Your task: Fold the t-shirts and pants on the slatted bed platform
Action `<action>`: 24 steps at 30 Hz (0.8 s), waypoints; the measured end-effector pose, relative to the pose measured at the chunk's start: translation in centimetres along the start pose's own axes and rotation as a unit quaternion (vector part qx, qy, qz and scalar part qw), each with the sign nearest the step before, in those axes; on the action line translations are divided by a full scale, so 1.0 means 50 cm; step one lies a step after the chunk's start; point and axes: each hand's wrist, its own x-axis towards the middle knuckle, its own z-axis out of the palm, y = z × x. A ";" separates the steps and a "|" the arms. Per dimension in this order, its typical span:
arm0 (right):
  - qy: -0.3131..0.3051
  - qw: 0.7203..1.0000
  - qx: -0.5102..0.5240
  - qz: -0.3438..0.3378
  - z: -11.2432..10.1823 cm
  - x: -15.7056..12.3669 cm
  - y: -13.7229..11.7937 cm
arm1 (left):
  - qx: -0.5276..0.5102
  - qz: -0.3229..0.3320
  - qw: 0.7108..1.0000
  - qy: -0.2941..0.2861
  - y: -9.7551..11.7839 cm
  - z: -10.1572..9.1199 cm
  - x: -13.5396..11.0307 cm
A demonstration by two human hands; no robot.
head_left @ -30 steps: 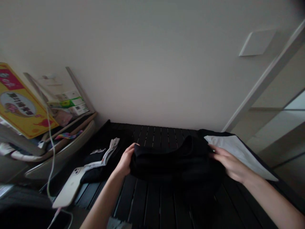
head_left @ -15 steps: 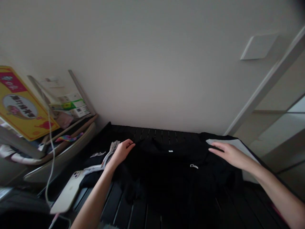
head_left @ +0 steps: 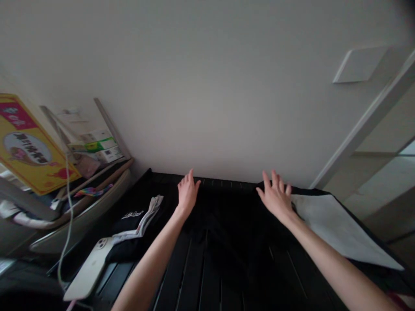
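A black garment point(head_left: 227, 220) lies spread out on a dark slatted table point(head_left: 201, 276), reaching to the wall. My left hand point(head_left: 187, 193) rests flat on its far left part, fingers stretched out. My right hand point(head_left: 275, 195) lies flat on its far right part, fingers spread. Neither hand grips anything.
A folded black and grey garment point(head_left: 136, 224) and a white phone point(head_left: 89, 270) on a cable lie at the left. A white sheet point(head_left: 337, 229) covers the table's right side. A yellow box point(head_left: 29, 147) and small cartons point(head_left: 97, 144) sit on a cluttered shelf at the far left.
The black garment, folded up a second ago, has been opened out flat. Both hands let go of it and slid away toward the wall, fingers now stretched flat.
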 end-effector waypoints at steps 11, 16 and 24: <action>-0.249 0.960 0.075 -0.109 0.144 -0.250 -0.079 | 0.030 0.074 0.975 -0.205 0.041 0.199 -0.240; -0.261 0.954 0.081 -0.125 0.157 -0.207 -0.050 | 0.074 0.057 0.971 -0.219 0.035 0.222 -0.157; -0.262 0.963 0.040 -0.047 0.282 -0.040 0.038 | 0.068 0.060 0.966 -0.243 -0.019 0.323 -0.005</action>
